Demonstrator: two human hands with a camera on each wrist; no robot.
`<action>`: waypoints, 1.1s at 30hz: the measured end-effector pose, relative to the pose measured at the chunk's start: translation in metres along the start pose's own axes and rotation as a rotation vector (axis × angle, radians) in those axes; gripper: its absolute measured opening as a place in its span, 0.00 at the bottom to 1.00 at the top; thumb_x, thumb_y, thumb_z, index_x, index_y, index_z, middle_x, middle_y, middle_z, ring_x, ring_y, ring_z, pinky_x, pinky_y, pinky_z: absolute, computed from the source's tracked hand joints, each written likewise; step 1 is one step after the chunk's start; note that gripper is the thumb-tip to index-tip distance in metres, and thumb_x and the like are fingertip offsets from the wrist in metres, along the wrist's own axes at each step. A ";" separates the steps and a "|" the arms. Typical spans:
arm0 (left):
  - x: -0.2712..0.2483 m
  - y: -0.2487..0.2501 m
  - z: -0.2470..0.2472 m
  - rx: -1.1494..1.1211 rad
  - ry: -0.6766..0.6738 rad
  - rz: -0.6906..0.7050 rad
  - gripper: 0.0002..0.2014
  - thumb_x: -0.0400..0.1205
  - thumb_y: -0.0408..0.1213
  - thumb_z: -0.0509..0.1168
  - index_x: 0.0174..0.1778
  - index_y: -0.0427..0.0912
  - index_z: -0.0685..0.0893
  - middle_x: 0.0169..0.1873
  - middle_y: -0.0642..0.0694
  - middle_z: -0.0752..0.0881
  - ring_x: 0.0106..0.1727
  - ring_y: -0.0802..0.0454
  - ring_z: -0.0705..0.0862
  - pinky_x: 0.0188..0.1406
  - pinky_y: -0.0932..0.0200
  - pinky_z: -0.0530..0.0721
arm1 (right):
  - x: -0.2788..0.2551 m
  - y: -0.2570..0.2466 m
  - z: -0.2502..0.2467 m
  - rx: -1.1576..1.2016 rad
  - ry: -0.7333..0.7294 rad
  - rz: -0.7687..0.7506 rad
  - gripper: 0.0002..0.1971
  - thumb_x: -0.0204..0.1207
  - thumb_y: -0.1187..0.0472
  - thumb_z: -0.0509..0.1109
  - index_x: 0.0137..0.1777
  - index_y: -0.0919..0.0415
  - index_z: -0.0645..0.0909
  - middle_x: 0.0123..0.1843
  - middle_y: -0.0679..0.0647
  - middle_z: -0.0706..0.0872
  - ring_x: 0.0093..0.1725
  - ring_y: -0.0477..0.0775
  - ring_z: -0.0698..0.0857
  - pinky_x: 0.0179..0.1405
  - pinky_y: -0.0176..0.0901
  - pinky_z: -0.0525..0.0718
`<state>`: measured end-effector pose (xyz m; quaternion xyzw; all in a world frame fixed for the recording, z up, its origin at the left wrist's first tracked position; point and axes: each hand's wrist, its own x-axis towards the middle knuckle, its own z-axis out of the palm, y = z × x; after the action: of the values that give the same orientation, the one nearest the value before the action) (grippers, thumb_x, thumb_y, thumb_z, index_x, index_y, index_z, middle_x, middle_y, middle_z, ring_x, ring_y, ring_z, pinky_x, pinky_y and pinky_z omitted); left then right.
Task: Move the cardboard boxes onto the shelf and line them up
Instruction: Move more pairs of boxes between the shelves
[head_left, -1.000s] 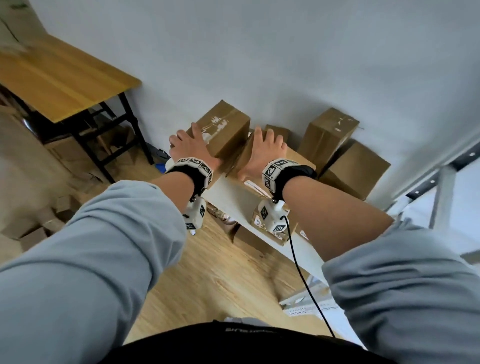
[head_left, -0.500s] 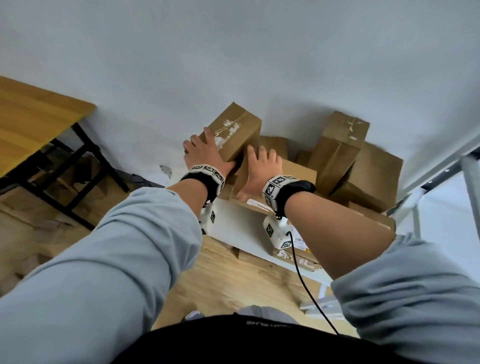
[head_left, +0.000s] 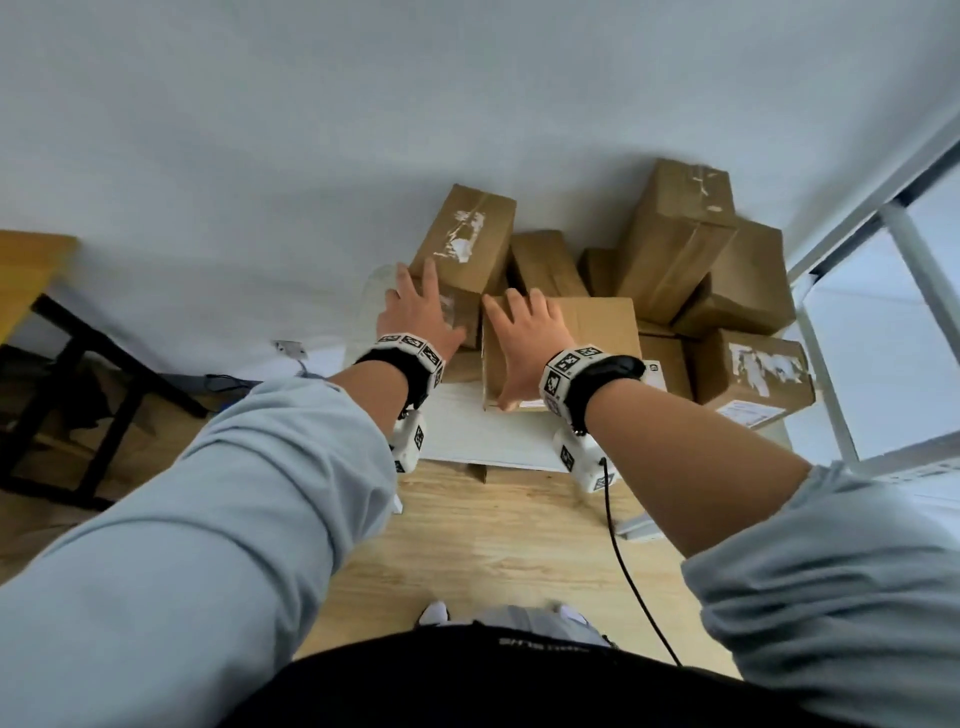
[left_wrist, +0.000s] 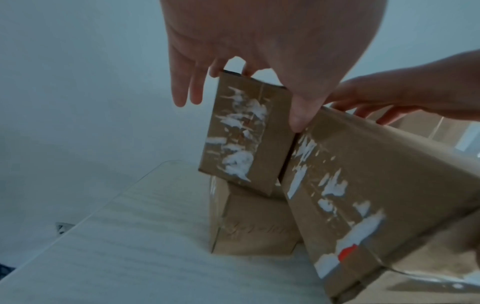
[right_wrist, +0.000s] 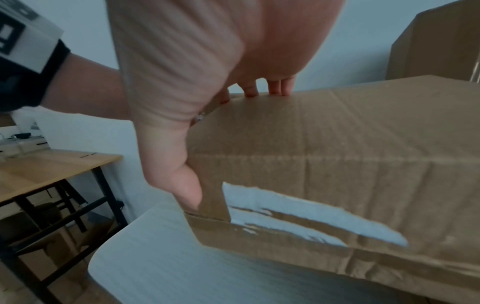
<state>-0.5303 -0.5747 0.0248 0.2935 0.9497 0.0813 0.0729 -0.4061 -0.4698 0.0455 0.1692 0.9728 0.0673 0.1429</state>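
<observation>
Several brown cardboard boxes crowd a white shelf (head_left: 483, 436) against the wall. My left hand (head_left: 421, 306) holds the top of a small box with a torn white label (head_left: 467, 239), thumb on its right side and fingers over its top edge (left_wrist: 244, 139). That box leans on a lower box (left_wrist: 254, 222). My right hand (head_left: 519, 343) grips the left end of a bigger box (head_left: 597, 327), with its fingers on top and its thumb (right_wrist: 182, 185) down the near face (right_wrist: 337, 164).
More boxes are piled at the back (head_left: 675, 239) and right (head_left: 753, 374) of the shelf. A strip of bare shelf (left_wrist: 130, 246) lies in front of my hands. A wooden table (head_left: 26, 275) stands at left, a white frame (head_left: 831, 364) at right, and wood floor (head_left: 519, 545) lies below.
The view has swung right, so the shelf is seen more squarely. Both hands stay on the same two boxes, which now sit further in from the shelf's front edge.
</observation>
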 end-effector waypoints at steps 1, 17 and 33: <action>-0.001 -0.005 0.002 -0.001 0.000 0.009 0.52 0.78 0.55 0.72 0.88 0.46 0.43 0.85 0.33 0.48 0.78 0.31 0.66 0.66 0.40 0.79 | 0.000 -0.006 0.002 -0.007 -0.008 -0.004 0.75 0.50 0.30 0.83 0.88 0.56 0.39 0.86 0.63 0.54 0.84 0.72 0.54 0.84 0.66 0.56; -0.019 -0.038 0.052 -0.126 -0.117 0.105 0.59 0.76 0.56 0.75 0.87 0.42 0.36 0.85 0.33 0.57 0.73 0.32 0.74 0.66 0.37 0.79 | -0.015 -0.038 0.028 0.127 -0.017 0.111 0.74 0.51 0.35 0.86 0.87 0.54 0.39 0.87 0.62 0.51 0.85 0.73 0.50 0.85 0.67 0.53; -0.029 -0.034 0.096 -0.236 -0.390 0.167 0.36 0.83 0.52 0.68 0.85 0.43 0.63 0.75 0.40 0.77 0.74 0.39 0.76 0.73 0.43 0.75 | -0.003 -0.036 0.100 0.274 -0.073 0.152 0.50 0.71 0.52 0.77 0.87 0.56 0.49 0.87 0.60 0.52 0.86 0.64 0.53 0.83 0.67 0.60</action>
<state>-0.5072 -0.6083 -0.0727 0.3707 0.8739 0.1393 0.2817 -0.3848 -0.4964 -0.0555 0.2627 0.9515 -0.0615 0.1481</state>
